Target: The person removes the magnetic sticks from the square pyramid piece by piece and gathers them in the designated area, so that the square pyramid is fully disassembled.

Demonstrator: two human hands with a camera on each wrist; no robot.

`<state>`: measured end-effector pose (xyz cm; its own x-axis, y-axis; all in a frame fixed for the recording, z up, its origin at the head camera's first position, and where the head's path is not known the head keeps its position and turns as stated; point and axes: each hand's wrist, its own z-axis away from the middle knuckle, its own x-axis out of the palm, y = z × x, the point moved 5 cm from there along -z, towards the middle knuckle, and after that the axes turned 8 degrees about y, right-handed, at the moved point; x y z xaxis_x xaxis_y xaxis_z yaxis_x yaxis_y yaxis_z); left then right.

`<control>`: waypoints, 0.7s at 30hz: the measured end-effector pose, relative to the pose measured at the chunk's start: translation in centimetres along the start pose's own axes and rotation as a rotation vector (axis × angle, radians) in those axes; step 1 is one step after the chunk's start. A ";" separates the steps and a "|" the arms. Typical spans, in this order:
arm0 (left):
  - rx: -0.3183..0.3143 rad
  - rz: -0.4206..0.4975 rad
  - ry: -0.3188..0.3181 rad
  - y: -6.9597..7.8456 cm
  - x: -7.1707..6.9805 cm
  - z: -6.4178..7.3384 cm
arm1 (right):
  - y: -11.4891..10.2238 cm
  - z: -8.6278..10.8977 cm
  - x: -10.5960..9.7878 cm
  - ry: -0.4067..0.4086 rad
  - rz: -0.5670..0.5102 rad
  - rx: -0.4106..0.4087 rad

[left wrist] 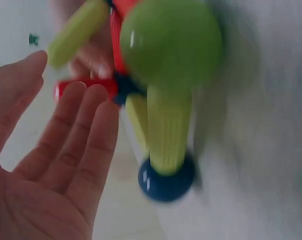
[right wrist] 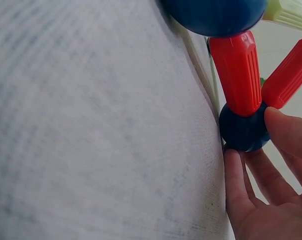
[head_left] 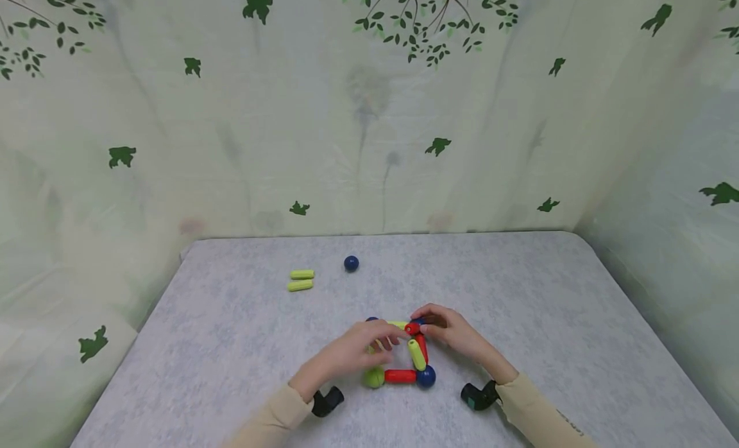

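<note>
Red and yellow rods [head_left: 400, 376] link 3 blue balls [head_left: 426, 377] and 1 green ball [head_left: 374, 377] into a 4-sided frame [head_left: 423, 350] on the grey table [head_left: 231, 345]. 2 more rods, 1 red [right wrist: 290, 74] and 1 yellow [head_left: 416, 355], rise from its right-side balls. The right hand [head_left: 453, 332] pinches the far right ball [right wrist: 243, 127] between thumb and fingers. The left hand [head_left: 358, 346], fingers relaxed, hangs over the frame's left side; whether it touches anything is unclear. Farther off lie 2 loose yellow rods [head_left: 300, 285] and 1 loose blue ball [head_left: 351, 264].

Red rods [head_left: 400, 376], yellow-green rods [head_left: 416, 355], blue balls [head_left: 426, 377], green ball [head_left: 374, 377]; mottled pale-grey tabletop [head_left: 202, 345]
</note>
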<state>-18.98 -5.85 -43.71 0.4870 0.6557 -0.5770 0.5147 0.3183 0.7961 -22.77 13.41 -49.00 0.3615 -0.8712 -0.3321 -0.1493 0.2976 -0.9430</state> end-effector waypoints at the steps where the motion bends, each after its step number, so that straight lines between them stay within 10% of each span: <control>1: -0.017 0.013 -0.016 0.2 0.8 -0.1 | 0.0 0.0 0.0 0.000 -0.002 0.001; 8: -0.050 -0.004 0.042 0.5 3.1 -0.7 | 0.0 0.1 0.1 0.001 -0.010 -0.010; 21: 0.020 -0.062 0.187 0.2 2.8 0.2 | -0.2 0.1 0.0 0.000 -0.002 -0.014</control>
<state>-17.35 -4.12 -45.23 0.3151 0.7516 -0.5795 0.5542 0.3499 0.7553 -22.67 13.39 -48.78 0.3619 -0.8716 -0.3306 -0.1619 0.2905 -0.9431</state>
